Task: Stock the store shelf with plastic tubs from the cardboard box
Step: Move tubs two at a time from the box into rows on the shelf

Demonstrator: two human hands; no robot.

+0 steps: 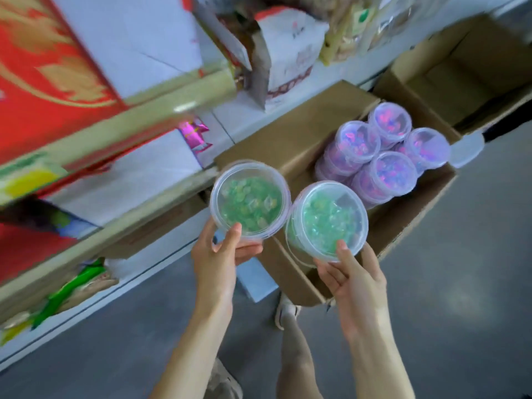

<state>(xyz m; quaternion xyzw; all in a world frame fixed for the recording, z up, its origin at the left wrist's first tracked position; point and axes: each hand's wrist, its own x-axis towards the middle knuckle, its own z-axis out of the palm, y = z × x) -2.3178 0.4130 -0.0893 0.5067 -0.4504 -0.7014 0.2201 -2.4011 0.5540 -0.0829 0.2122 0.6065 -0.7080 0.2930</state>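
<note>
two green tubs (250,200) held, box (403,223) rim below

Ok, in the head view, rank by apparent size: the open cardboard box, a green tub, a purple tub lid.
1. Cardboard box, clearly largest.
2. Green tubs, left hand's and right hand's, look alike.
3. Purple tub lid, smaller-looking, but it sits farther from the camera, so unsure.

Two tubs (250,200) (328,218) sit side by side at frame centre, held by the hands (218,260) (357,286). Cardboard box (408,214) with stacked tubs (383,151) lies right; shelf (121,156) occupies left.
</note>
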